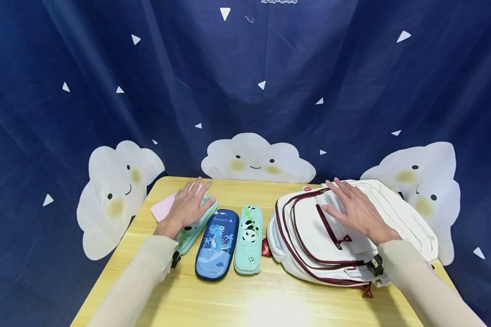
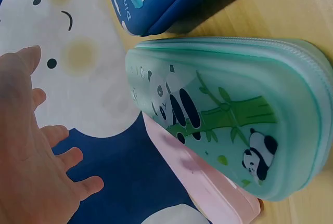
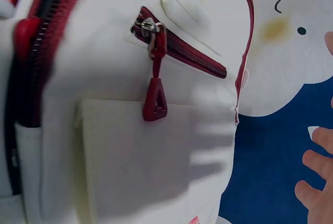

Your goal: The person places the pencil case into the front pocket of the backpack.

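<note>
My left hand (image 1: 185,208) hovers with spread fingers over a mint-green panda pencil case (image 2: 223,115) at the table's left. Nothing is held in it. A flat pink case (image 1: 162,210) lies beside that one, partly hidden by the hand. To its right are a dark blue dinosaur pencil case (image 1: 216,247) and a second mint panda pencil case (image 1: 248,245). My right hand (image 1: 360,212), fingers extended and holding nothing, is above a white backpack (image 1: 311,231) with dark red zips, lying on its back. The right wrist view shows a red zip pull (image 3: 155,99) on its front.
Everything lies on a light wooden table (image 1: 278,290). Behind it hangs a dark blue curtain (image 1: 229,59) with white triangles and smiling clouds. A small red piece (image 1: 266,248) shows at the backpack's left edge, and a black buckle (image 1: 375,265) near its lower right.
</note>
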`<state>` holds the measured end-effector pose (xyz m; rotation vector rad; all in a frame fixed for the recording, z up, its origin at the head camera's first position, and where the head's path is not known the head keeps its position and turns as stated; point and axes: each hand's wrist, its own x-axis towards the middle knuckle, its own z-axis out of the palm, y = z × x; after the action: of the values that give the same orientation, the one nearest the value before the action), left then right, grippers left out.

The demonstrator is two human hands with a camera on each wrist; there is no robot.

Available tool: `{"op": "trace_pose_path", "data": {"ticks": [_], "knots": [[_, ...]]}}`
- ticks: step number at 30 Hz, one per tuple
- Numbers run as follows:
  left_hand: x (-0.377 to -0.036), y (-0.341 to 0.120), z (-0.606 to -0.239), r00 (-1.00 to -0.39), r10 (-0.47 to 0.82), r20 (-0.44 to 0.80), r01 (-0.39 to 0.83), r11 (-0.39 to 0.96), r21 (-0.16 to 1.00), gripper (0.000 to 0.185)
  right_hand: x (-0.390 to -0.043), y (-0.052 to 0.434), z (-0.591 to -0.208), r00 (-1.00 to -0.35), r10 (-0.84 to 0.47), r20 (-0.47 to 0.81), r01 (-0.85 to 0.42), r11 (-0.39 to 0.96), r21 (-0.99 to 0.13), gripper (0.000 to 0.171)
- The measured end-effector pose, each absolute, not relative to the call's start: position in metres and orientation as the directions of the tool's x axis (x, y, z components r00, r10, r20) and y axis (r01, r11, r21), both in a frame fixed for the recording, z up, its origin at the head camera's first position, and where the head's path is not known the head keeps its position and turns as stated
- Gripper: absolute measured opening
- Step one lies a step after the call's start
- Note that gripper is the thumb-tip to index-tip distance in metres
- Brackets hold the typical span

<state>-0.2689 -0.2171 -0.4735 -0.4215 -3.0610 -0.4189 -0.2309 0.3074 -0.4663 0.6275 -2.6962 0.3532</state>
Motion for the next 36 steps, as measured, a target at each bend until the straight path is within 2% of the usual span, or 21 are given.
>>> {"op": "trace_pose_path", "data": {"ticks": [19, 27, 36], "knots": [[-0.25, -0.214, -0.476, -0.953, 0.289, 0.092, 0.303, 0.919, 0.251, 0.069, -0.205, 0.306, -0.479, -0.839, -0.401, 0.368, -0.488, 0.853, -0.183, 0.076], [-0.241, -0.214, -0.476, -0.953, 0.298, 0.063, 0.303, 0.91, 0.282, 0.07, -0.196, 0.305, -0.483, -0.827, -0.431, 0.361, -0.518, 0.834, -0.189, 0.077], [-0.231, -0.215, -0.476, -0.946, 0.315, 0.073, 0.322, 0.897, 0.303, 0.072, -0.187, 0.3, -0.488, -0.842, -0.42, 0.339, -0.501, 0.841, -0.204, 0.076]]}}
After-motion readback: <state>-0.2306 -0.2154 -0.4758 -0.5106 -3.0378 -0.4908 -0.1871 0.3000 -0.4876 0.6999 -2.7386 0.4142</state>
